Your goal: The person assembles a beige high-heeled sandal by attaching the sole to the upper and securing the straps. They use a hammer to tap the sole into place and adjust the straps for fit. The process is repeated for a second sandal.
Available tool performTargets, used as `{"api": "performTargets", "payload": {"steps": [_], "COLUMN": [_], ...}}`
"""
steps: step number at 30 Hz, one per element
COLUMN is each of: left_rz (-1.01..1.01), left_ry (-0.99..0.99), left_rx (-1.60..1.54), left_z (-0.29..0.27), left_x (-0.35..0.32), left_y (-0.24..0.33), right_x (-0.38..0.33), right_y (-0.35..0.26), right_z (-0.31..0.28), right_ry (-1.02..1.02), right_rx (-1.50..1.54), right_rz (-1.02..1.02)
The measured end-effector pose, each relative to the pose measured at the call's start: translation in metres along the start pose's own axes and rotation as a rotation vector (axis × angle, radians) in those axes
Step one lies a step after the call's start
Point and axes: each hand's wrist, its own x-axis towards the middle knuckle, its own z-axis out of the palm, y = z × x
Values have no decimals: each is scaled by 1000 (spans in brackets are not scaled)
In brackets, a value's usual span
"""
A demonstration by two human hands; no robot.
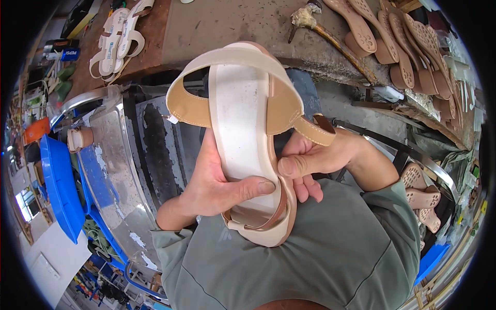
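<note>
A beige sandal (243, 119) with a pale insole and tan-lined straps is held up in front of my chest, its heel strap end pointing away from me. My left hand (217, 183) wraps round its left side, thumb lying across the insole. At the right edge of the sole my right hand (315, 163) is closed, its thumb pressed against the sandal's side. A loose strap end (316, 132) with a tan lining sticks out just above the right hand. The fingers under the sole are hidden.
Beyond the sandal stands a worn brown workbench (222, 23). On it lie a pair of sandals (118, 44), a hammer (330, 39) and several perforated beige soles (408, 51). A metal chair frame (116, 150) and a blue tray (59, 186) are at left; more soles (421, 194) sit at right.
</note>
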Motion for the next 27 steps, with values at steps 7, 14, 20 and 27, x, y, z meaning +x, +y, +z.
{"api": "performTargets", "payload": {"steps": [7, 14, 20, 27], "left_rz": [-48, -23, 23, -24], "left_ry": [149, 254, 240, 328], "left_rx": [-55, -587, -552, -515], "left_z": [13, -6, -18, -10], "left_x": [2, 11, 16, -1], "left_y": [3, -10, -12, -12], "right_x": [-6, 27, 34, 1], "right_y": [-26, -21, -42, -56], "right_z": [8, -75, -198, -163], "right_ry": [121, 940, 1396, 1064], "right_rx": [-261, -712, -1991, -766], "right_rz": [95, -634, -25, -805]}}
